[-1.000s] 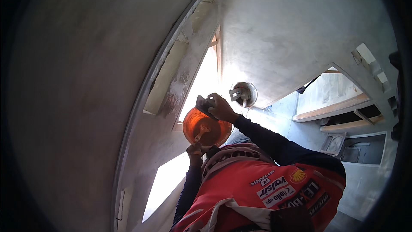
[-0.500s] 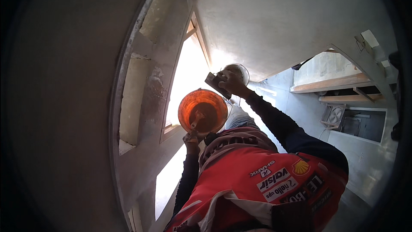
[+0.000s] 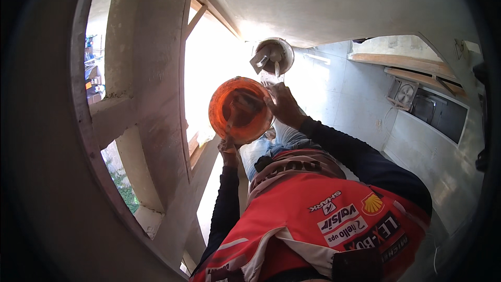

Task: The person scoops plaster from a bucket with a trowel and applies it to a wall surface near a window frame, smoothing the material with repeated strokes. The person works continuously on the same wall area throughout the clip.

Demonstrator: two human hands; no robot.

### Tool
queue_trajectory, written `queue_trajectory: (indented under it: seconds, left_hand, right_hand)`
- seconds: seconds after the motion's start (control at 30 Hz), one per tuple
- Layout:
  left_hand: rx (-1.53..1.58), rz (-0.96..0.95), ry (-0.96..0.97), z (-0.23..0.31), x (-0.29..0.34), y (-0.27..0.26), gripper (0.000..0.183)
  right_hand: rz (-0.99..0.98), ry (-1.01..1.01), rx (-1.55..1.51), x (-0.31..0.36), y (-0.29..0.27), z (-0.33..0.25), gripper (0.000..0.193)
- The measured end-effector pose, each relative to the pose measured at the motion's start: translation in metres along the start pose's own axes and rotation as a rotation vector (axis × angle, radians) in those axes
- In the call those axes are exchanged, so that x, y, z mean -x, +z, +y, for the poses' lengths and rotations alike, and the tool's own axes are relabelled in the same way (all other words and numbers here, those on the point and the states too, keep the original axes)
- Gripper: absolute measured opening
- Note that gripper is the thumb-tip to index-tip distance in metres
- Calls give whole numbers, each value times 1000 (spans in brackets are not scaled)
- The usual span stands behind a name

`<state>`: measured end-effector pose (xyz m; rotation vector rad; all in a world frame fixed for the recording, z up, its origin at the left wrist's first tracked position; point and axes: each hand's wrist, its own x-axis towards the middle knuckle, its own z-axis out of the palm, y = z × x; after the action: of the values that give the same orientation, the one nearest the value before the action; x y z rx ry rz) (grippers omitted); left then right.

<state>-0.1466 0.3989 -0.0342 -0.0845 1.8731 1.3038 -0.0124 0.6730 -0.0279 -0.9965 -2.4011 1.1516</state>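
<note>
An orange bucket (image 3: 215, 112) is tilted so that I see into it, with dark contents at the bottom. My left hand (image 3: 228, 149) is closed on its near rim. A brush (image 3: 230, 120) with a pale handle leans inside, next to that hand. My right hand (image 3: 284, 105) is at the bucket's right rim with its fingers curled over the edge. They grip a dark, flat rectangular tool (image 3: 254, 103) that reaches into the bucket and is blurred. Just beyond stands a whitish bucket (image 3: 289, 52) with a flat-bladed tool (image 3: 259, 60) and other tools in it.
A concrete frame with openings (image 3: 156, 99) rises on my left, beside a bright gap with wooden edging (image 3: 197, 149). A plain wall (image 3: 339, 5) stands ahead. Down on the right are a tiled floor (image 3: 334, 91), a box fan (image 3: 404, 94) and wooden boards (image 3: 396, 61).
My right hand has brought the flat tool from near the whitish bucket down into the orange bucket. The orange bucket has shifted slightly up and left in view, and the view has turned.
</note>
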Motion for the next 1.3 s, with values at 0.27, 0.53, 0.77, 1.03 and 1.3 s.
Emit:
queue_trajectory:
  seconds: [0.27,0.53,0.77,1.03,1.3]
  left_hand:
    - [104,-13,-242,-96,-66,-29,25]
    - [-32,-39,-382,-265,-144,-65,32]
    - [15,14,-418,-335,-184,-40,22]
    - [-18,-159,-372,-391,-292,5,36]
    - [-33,-223,-387,-452,-343,36,38]
  right_hand:
    - [-613,950,-201,189,-8,128,102]
    - [-379,1404,-736,266,0,155,82]
    - [-136,1020,-22,188,120,330,61]
    - [75,340,623,-55,284,460,59]
    - [-363,593,546,-118,313,502,60]
